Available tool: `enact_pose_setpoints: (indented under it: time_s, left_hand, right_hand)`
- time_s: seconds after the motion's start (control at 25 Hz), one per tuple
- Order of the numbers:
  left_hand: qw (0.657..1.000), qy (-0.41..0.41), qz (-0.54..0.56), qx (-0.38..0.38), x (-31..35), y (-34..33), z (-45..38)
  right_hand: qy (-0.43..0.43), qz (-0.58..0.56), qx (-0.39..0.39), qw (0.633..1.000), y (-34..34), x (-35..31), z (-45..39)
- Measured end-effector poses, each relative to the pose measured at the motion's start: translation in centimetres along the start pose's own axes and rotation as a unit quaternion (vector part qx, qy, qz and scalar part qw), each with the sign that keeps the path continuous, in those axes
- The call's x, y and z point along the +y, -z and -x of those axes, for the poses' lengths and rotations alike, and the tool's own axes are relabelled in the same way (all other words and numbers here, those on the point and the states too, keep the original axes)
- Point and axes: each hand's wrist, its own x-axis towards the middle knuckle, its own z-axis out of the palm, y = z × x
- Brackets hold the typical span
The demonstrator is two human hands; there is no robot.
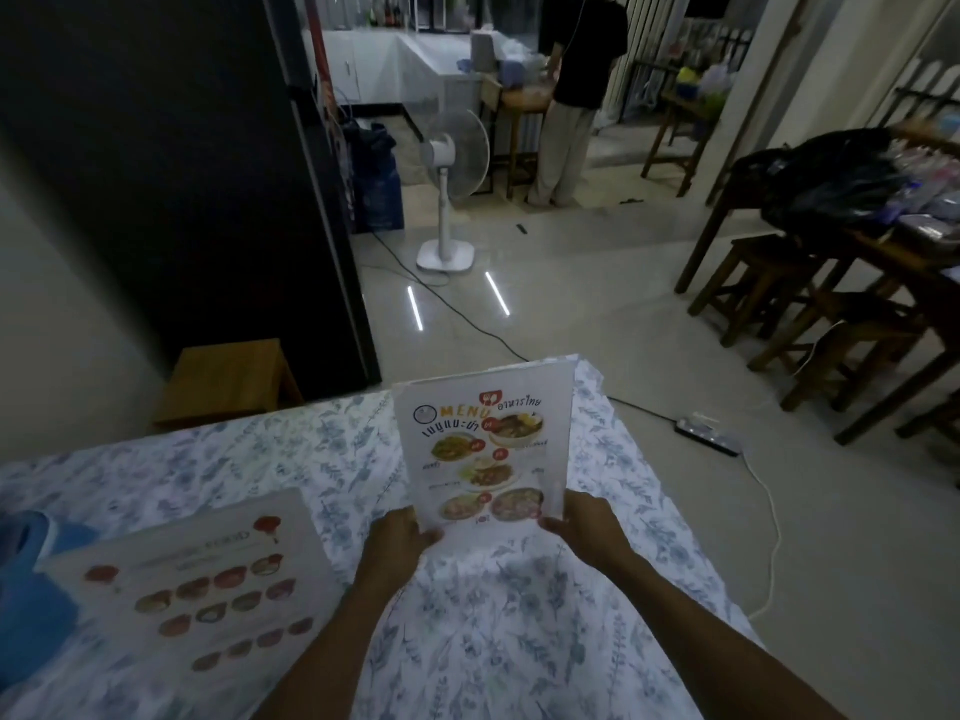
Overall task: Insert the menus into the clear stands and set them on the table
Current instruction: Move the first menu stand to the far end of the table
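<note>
A clear stand with a menu (480, 444) inside is held upright above the table with the floral cloth (524, 626). Its printed face, with food pictures and the word MENU, points toward me. My left hand (397, 537) grips its lower left corner. My right hand (584, 527) grips its lower right corner. Whether the stand's base touches the cloth is hidden by my hands. A second menu (202, 584) with rows of dish pictures lies flat on the cloth at the left, apart from both hands.
A blue object (26, 569) lies at the table's left edge. Beyond the table stand a wooden stool (228, 376), a dark cabinet (182, 174) and a white floor fan (452, 163). A power strip (709, 433) and cables cross the floor. Wooden stools and a loaded table stand right. A person stands far back.
</note>
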Motion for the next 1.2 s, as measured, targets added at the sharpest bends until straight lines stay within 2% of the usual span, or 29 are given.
enact_pose_setpoints:
  time_s: [0.16, 0.36, 0.56, 0.88, 1.08, 1.2]
  left_hand:
    - [0.999, -0.035, 0.010, -0.005, 4.5, 0.8, -3.1]
    - [0.997, -0.072, 0.030, 0.006, 12.1, 1.3, -10.7]
    - [0.998, -0.058, 0.007, 0.032, 16.7, -0.3, -19.4]
    - [0.999, 0.002, 0.013, 0.041, 15.8, -5.7, -30.6]
    - [0.999, 0.026, -0.017, 0.030, 13.1, -8.6, -33.9]
    - [0.999, 0.020, -0.023, 0.040, 12.0, -9.5, -34.4]
  right_hand:
    - [-0.003, 0.029, 0.041, 0.999, 4.7, -0.7, -2.1]
    - [0.008, 0.035, 0.110, 0.993, 12.8, -1.3, -8.9]
    - [0.039, 0.048, 0.105, 0.993, 17.6, 0.2, -18.8]
    - [0.060, 0.056, 0.046, 0.996, 15.8, 5.6, -32.7]
    - [0.058, 0.054, 0.012, 0.997, 12.9, 8.6, -35.9]
    - [0.056, 0.058, 0.021, 0.997, 11.9, 10.0, -36.3]
